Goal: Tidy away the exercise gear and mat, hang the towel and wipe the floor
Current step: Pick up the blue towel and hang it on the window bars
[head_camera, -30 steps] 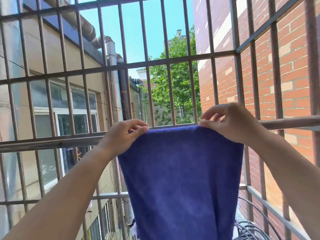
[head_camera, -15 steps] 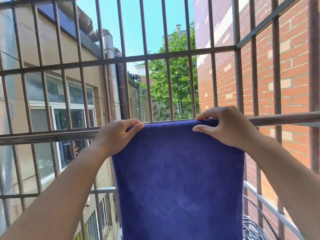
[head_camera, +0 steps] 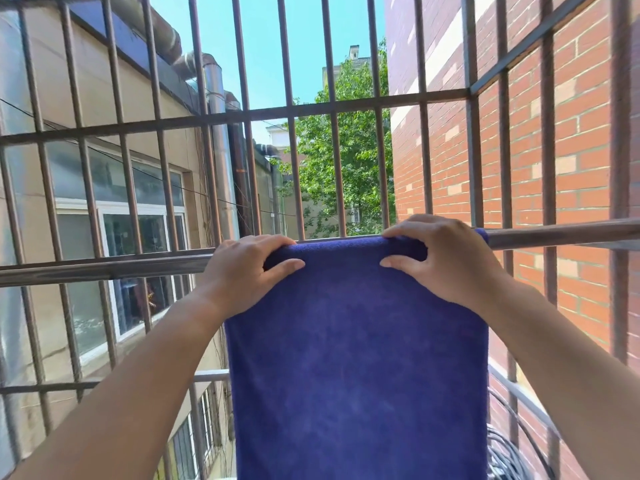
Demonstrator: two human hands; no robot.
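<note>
Barred balcony w/ metal rail: left hand & right hand grip towel draped on it.

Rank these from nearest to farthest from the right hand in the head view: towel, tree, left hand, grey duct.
1. Towel: gripped by the right hand at its top fold over the rail.
2. Left hand: across the towel, on its other top corner.
3. Grey duct: beyond the bars, on the left building.
4. Tree: farthest back, between the buildings.
</note>
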